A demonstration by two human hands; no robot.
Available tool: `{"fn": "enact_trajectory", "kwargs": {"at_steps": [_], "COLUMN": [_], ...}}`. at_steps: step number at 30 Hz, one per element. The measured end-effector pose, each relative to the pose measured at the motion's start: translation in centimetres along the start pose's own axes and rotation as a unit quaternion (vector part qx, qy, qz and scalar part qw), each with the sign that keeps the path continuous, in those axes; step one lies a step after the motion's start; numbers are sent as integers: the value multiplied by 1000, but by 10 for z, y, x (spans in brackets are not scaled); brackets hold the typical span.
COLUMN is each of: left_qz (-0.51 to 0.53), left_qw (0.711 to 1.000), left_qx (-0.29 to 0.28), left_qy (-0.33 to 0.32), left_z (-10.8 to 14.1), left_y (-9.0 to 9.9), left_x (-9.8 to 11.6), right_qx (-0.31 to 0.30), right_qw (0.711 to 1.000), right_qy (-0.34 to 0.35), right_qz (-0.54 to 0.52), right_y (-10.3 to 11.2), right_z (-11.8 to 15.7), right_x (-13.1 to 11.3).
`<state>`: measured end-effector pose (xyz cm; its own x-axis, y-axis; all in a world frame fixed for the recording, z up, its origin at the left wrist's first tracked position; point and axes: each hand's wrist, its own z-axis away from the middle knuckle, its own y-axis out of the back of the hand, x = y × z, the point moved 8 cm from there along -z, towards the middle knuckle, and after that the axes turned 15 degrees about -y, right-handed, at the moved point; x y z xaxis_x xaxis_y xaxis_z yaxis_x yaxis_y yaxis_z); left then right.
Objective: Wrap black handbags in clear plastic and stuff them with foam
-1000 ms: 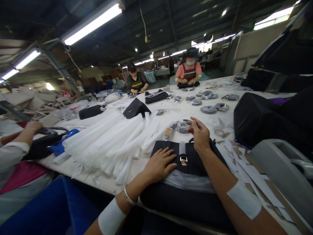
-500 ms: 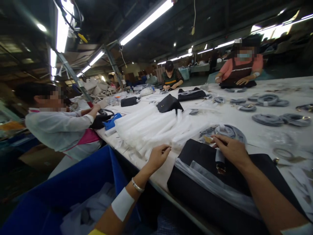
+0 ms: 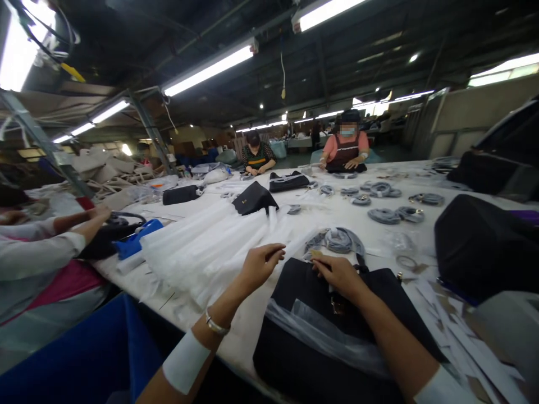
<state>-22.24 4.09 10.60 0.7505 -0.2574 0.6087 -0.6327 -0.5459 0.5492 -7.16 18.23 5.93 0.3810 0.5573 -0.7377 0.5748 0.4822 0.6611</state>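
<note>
A black handbag [image 3: 290, 286] lies in front of me at the table edge, with a strip of clear plastic film [image 3: 320, 325] across its front and a gold-coloured clasp [image 3: 337, 306] above that. Over the bag's top, my right hand [image 3: 341, 276] pinches a small yellowish piece [image 3: 315, 254], too small to identify. My left hand [image 3: 261, 265] hovers left of the bag, fingers loosely curved and apart from the thumb, with nothing in it. A wrapped grey strap [image 3: 338, 239] lies coiled just behind the bag.
White foam rolls [image 3: 197, 241] are piled left of the bag. Coiled grey straps [image 3: 383, 215] and black bags [image 3: 255, 198] lie farther back. A large black bag [image 3: 480, 247] stands at right, beside paper strips [image 3: 458, 331]. A blue bin [image 3: 80, 359] is below left. Co-workers sit around the table.
The view has swung right, bringing the large black bag into sight. My left hand's fingers have spread a little; my right hand still pinches the yellowish piece over the handbag.
</note>
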Motion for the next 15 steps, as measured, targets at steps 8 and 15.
{"fn": "enact_trajectory", "kwargs": {"at_steps": [8, 15], "left_qz": [-125, -207], "left_qw": [979, 942], "left_qx": [-155, -221], "left_qy": [42, 142], "left_z": [-152, -181], "left_y": [-91, -123], "left_x": [-81, -156], "right_qx": [-26, -13], "right_qw": [999, 1000], "right_qy": [-3, -10], "right_qz": [-19, -2], "right_y": [-8, -12], "right_z": [1, -2], "right_x": [1, 6]}}
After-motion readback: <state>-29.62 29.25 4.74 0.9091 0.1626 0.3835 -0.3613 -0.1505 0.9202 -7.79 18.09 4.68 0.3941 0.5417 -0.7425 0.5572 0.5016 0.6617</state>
